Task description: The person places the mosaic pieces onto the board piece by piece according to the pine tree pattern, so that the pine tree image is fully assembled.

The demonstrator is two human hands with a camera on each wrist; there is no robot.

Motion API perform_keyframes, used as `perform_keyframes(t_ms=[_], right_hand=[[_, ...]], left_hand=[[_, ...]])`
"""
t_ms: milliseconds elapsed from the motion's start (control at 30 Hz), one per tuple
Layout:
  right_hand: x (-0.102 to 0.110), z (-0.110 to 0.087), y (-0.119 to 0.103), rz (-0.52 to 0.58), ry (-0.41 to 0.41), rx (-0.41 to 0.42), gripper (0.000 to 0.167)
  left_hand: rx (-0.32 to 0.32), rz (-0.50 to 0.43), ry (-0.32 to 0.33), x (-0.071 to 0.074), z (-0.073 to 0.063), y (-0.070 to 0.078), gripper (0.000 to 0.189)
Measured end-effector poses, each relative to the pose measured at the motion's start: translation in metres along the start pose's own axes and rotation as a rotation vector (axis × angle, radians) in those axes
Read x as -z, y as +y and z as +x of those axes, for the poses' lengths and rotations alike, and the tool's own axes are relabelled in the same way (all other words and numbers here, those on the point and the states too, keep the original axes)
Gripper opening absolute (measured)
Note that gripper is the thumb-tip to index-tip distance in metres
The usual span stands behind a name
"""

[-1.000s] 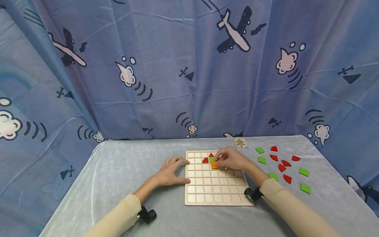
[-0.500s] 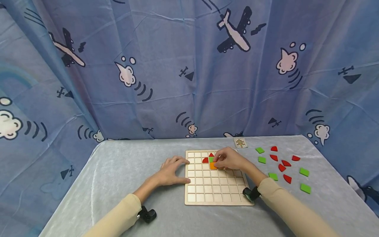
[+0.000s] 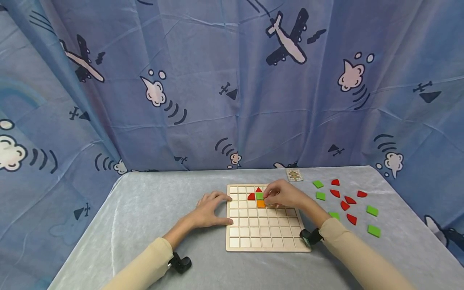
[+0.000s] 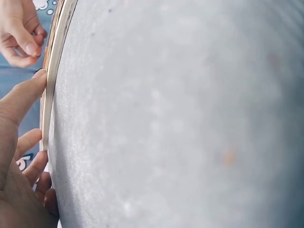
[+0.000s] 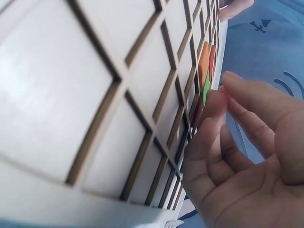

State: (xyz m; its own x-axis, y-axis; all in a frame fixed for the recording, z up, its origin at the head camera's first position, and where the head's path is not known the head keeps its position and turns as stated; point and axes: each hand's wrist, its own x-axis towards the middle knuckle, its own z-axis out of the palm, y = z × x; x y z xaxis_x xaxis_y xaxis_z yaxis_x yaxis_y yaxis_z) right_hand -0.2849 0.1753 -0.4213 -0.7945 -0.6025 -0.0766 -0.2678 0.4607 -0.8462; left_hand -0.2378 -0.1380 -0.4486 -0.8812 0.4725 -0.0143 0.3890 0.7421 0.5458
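A pale wooden grid board (image 3: 250, 231) lies on the cloth. In its upper rows sit a red triangle (image 3: 258, 189), a green square (image 3: 259, 195) below it and a red quarter-round piece (image 3: 251, 196) to the left. An orange square (image 3: 261, 204) lies flat in the cell under the green one. Just right of these pieces is my right hand (image 3: 284, 195), its fingers loosely bent. Nothing shows between its thumb and fingertips in the right wrist view. My left hand (image 3: 209, 210) rests against the board's left edge, thumb and fingers spread along the rim.
Loose green squares (image 3: 372, 210) and red quarter-round pieces (image 3: 351, 219) are scattered on the grey cloth (image 3: 145, 209) to the right. A small pattern card (image 3: 294, 175) lies behind the board. A blue printed curtain (image 3: 203, 104) hangs behind the table.
The orange square has shifted left and settled into the cell below the green square. My right hand has let it go and drawn slightly right. The left hand has stayed put.
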Motion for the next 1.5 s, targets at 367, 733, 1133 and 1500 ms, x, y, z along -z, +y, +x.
perform_keyframes(t_ms=[367, 733, 1133, 1500], right_hand=[[0.015, -0.021, 0.008, -0.058, 0.048, -0.051, 0.019], [0.028, -0.043, 0.011, -0.006, 0.047, -0.09, 0.024], [0.047, -0.064, 0.025, -0.031, 0.062, -0.15, 0.028], [0.063, -0.088, 0.038, -0.076, 0.086, -0.182, 0.03]], left_hand=[[0.015, -0.012, -0.006, 0.001, 0.0, 0.001, 0.069], [0.012, -0.014, -0.005, 0.0, -0.001, 0.0, 0.069], [0.016, -0.01, -0.005, -0.001, 0.0, 0.001, 0.07], [0.017, -0.01, -0.006, -0.001, 0.0, 0.001, 0.069]])
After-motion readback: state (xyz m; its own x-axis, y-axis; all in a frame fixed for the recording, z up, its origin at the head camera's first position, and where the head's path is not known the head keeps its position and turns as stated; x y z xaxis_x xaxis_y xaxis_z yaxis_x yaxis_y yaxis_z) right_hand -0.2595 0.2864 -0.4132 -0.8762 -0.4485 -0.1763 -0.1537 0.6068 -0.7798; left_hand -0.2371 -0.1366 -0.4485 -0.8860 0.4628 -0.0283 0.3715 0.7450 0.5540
